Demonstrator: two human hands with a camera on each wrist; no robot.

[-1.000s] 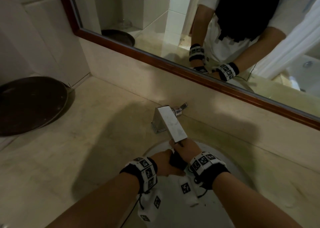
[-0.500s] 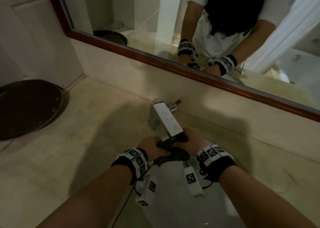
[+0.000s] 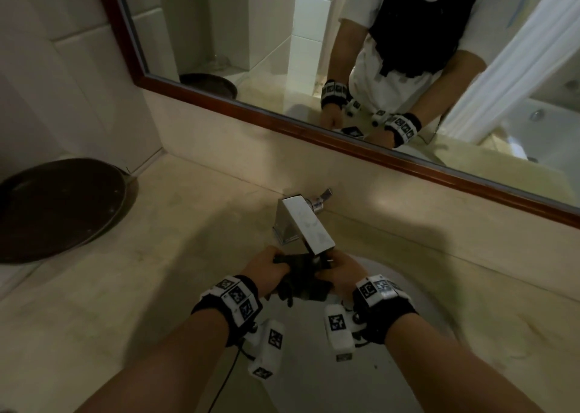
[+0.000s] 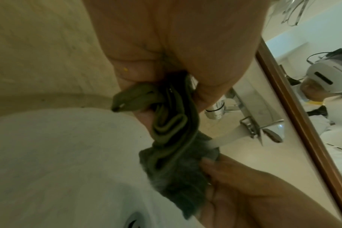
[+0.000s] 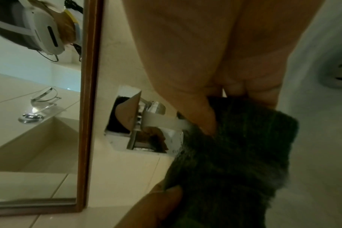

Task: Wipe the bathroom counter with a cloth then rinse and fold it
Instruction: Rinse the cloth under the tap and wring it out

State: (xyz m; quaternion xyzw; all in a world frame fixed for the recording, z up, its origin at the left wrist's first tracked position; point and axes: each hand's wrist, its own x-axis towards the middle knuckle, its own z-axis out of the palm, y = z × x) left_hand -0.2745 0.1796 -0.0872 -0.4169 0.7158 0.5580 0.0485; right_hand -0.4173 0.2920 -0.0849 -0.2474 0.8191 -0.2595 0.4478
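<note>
A dark green cloth [image 3: 301, 276] is bunched between both hands over the white sink [image 3: 417, 290], right under the square chrome faucet [image 3: 306, 224]. My left hand [image 3: 266, 266] grips its left end, fingers curled round the folds of the cloth [image 4: 166, 123]. My right hand [image 3: 340, 269] grips the other end, thumb pressed into the cloth [image 5: 234, 154]. A flat stream of water [image 5: 162, 121] runs from the spout onto the cloth. In the left wrist view the same water [image 4: 226, 137] reaches the fabric.
The beige counter [image 3: 125, 287] surrounds the sink. A dark round tray [image 3: 59, 205] leans in the left corner. A wood-framed mirror [image 3: 314, 130] runs along the back wall. The sink drain [image 5: 340, 75] shows in the right wrist view.
Both hands lifted the cloth from lower in the basin up to the faucet spout and spread slightly apart, stretching it under the water.
</note>
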